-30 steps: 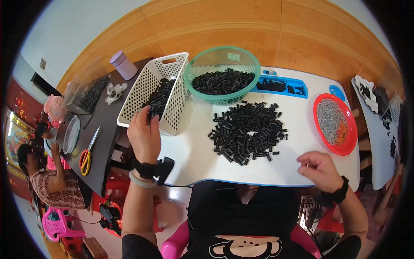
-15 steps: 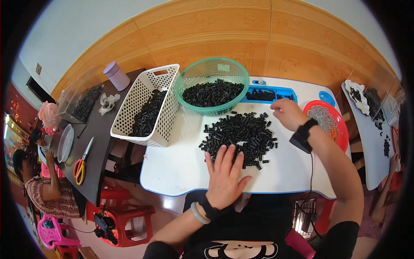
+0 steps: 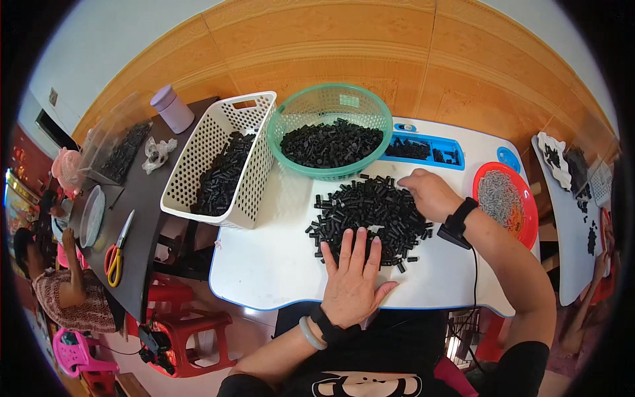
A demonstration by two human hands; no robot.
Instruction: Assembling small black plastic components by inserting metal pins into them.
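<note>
Pile of short blk cylinders (image 3: 360, 205) is sitting mid-table (image 3: 278, 264), nearer than the green basket (image 3: 331, 173). Most pcs are lying on their sides, long axes pointing every which way; a loose one at the near R edge is lying approx. L–R, another beside it is pointing roughly twd the person. L hand (image 3: 349, 294) is resting on the pile's near edge, grip wide & flat, fingers pointing away. R hand (image 3: 433, 195) is curling at the far R edge, grip narrow; can't tell if it's holding a pc. Red plate (image 3: 531, 212) w/ grey pcs is sitting farther R.
</note>
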